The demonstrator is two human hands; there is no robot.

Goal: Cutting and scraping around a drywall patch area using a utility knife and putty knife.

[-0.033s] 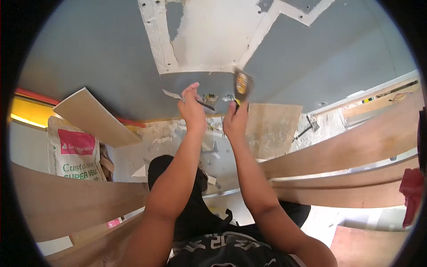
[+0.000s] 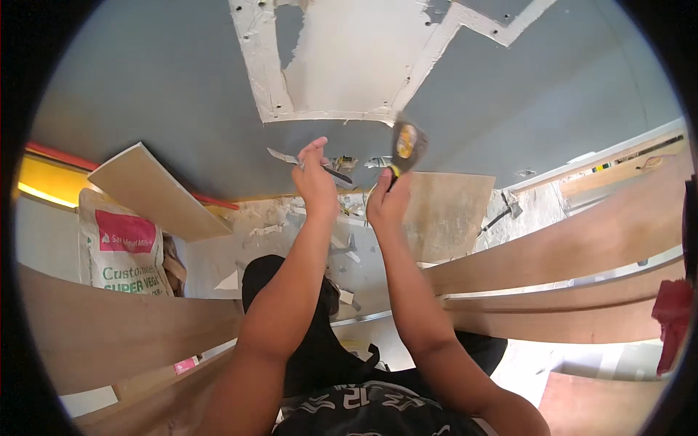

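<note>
My left hand (image 2: 315, 178) is closed around a knife-like tool, its pale pointed blade (image 2: 282, 155) sticking out to the left and its dark handle (image 2: 339, 175) to the right. In my right hand (image 2: 387, 200) is a putty knife (image 2: 408, 145) with a black and yellow handle. Its wide blade points up and away, just below the lower right corner of a white patch (image 2: 342, 65) on the grey wall (image 2: 174, 102). White compound and screw heads line the patch's edges.
Wooden boards (image 2: 552, 229) curve along the right, and another plank (image 2: 131, 320) crosses the left. A printed sack (image 2: 120, 265) stands by a leaning panel (image 2: 156, 189). A hammer-like tool (image 2: 512, 207) and scraps (image 2: 345, 251) lie on the floor. Red cloth (image 2: 672, 312) hangs far right.
My right hand has shifted slightly right, and the putty knife's blade has tilted to the right. My left hand has barely moved.
</note>
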